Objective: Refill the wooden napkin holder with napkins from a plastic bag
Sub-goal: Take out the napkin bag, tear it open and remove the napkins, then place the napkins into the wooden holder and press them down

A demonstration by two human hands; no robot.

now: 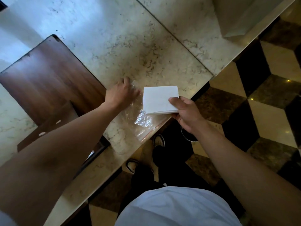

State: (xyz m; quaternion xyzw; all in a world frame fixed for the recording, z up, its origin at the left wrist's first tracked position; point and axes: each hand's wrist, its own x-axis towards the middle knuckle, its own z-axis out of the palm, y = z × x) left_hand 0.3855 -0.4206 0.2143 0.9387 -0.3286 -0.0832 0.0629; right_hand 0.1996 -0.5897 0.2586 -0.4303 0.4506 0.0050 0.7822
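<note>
My right hand (pixel 185 111) grips a stack of white folded napkins (pixel 158 99) by its near right corner, holding it just above the marble counter's front edge. Under and beside the stack lies a clear plastic bag (pixel 138 119) with a red seal strip, flat on the counter. My left hand (pixel 121 92) presses down on the bag's far end, fingers spread. A dark wooden napkin holder (pixel 48 75) sits at the left, and my left forearm crosses over its near part.
The marble counter (pixel 130 38) runs diagonally, its edge close to my legs. A white paper bag (pixel 241 17) stands at the top right. Checkered floor tiles (pixel 260 111) lie to the right and below.
</note>
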